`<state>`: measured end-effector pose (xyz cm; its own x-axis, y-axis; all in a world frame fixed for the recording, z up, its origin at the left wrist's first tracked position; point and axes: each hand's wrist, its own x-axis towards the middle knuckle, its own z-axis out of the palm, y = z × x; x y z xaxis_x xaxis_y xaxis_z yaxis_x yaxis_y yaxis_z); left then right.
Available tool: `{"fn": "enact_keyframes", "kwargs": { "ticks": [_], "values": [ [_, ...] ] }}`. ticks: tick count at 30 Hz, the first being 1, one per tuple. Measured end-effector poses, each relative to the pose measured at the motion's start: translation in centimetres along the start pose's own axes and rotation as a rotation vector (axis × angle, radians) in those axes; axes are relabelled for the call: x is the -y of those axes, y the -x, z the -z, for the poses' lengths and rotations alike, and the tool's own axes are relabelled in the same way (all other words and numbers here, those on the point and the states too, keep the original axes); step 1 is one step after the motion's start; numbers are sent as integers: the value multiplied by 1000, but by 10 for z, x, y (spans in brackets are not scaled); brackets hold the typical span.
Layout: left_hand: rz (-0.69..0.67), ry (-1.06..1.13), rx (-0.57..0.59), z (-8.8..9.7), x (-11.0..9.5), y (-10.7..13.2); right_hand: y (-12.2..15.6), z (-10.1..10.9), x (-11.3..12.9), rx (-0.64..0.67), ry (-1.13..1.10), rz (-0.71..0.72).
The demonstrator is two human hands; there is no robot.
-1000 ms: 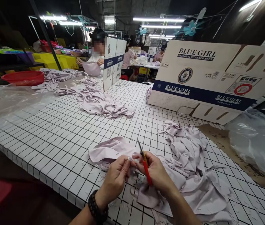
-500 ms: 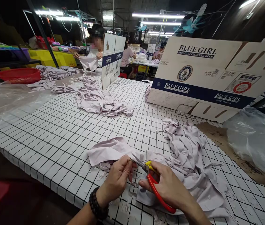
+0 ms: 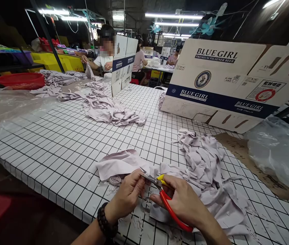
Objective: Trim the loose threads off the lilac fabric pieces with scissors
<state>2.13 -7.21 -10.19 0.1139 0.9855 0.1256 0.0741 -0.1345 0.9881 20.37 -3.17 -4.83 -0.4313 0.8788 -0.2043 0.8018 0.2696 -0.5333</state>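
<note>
My right hand (image 3: 182,200) is closed round the scissors (image 3: 168,206), which have one red and one yellow handle. Their blades point left, slightly parted, with the tips right at the fingers of my left hand (image 3: 129,194). Those fingers are pinched together at the edge of a pale lilac piece of cloth (image 3: 121,165) that lies on the table beyond them; the pinched bit itself is mostly hidden. Under and beside my right hand spreads a heap of the same pale fabric (image 3: 203,163). Small cut scraps (image 3: 136,223) are scattered below my hands.
The table (image 3: 57,149) has a black-and-white grid cover. Another fabric pile (image 3: 108,109) lies farther back. A large cardboard sheet (image 3: 218,81) stands at the right, near a clear plastic bag (image 3: 277,153). A red basket (image 3: 20,81) sits far left. A co-worker (image 3: 106,54) handles cloth across the table.
The scissors' blades have shifted slightly left and lie closer against my left fingertips. Across the table, the co-worker has lowered a piece of cloth and moved it left.
</note>
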Motion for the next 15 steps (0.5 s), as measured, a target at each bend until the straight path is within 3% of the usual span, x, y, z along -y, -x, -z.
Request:
{"fn": "enact_keyframes", "kwargs": {
  "ticks": [15],
  "values": [
    [47, 202, 20, 0, 0, 0, 0, -13, -5, -139, 100, 75]
  ]
}}
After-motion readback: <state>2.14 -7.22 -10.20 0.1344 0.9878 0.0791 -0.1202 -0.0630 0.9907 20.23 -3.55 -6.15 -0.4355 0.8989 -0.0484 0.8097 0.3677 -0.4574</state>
